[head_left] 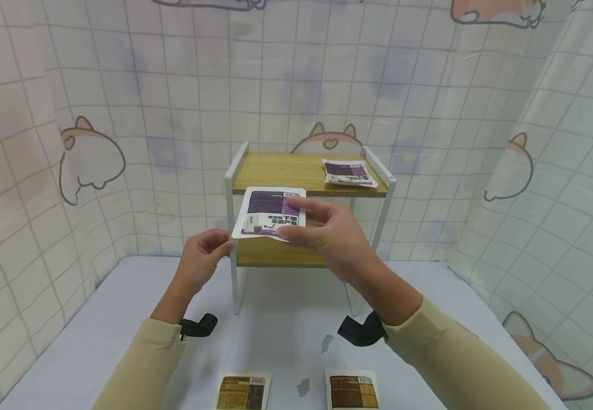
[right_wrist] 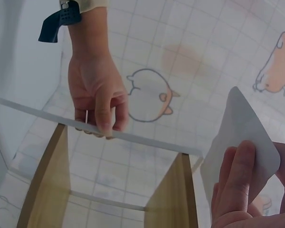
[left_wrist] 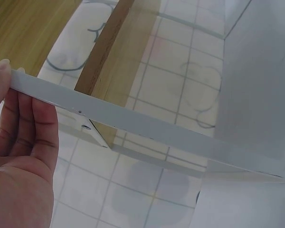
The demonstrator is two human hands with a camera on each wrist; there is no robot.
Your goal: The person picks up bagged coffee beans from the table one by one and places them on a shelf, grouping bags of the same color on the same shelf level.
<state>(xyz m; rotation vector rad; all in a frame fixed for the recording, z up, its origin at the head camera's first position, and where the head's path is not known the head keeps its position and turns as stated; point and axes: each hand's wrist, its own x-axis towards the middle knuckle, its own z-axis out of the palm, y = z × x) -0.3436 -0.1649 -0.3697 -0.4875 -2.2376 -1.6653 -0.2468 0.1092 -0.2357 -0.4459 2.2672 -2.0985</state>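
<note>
My right hand (head_left: 340, 239) pinches a flat purple-and-white packet (head_left: 268, 213) by its right side, thumb at the front edge. The packet overlaps the top shelf's front edge in the head view. In the right wrist view its plain pale back (right_wrist: 237, 128) shows, with fingers (right_wrist: 240, 173) laid along it. My left hand (head_left: 201, 259) grips the front left white post (left_wrist: 147, 124) of a small two-tier shelf, thumb on one side and fingers curled behind. On the right part of the wooden top board (head_left: 276, 171) lies a small pile of similar purple packets (head_left: 349, 173).
Two brown-and-yellow packets, one on the left (head_left: 242, 392) and one on the right (head_left: 351, 390), lie on the white table (head_left: 286, 330) at its near edge. The lower wooden board (head_left: 276, 253) sits below the top one. A patterned curtain (head_left: 184, 85) surrounds the table.
</note>
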